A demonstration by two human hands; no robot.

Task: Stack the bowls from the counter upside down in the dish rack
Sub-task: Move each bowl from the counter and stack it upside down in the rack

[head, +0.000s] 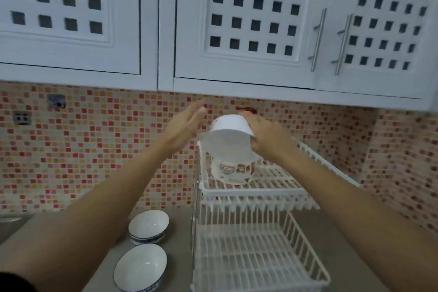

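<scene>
My right hand (263, 136) grips a white bowl (228, 140) by its right side, tilted with its opening toward me, above the top tier of the white wire dish rack (256, 193). My left hand (187, 123) is just left of the bowl, fingers spread, not touching it. Under the held bowl an upside-down bowl with cartoon pictures (233, 170) rests on the top tier. Two white bowls with blue trim stand upright on the grey counter: one (148, 225) farther back, one (140, 266) nearer to me.
The rack's lower tier (256, 258) holds nothing. White wall cabinets (237, 73) hang low just above the hands. A red and yellow mosaic backsplash (94, 149) runs behind, with an outlet (22, 118) at the left. A sink edge (9, 220) shows far left.
</scene>
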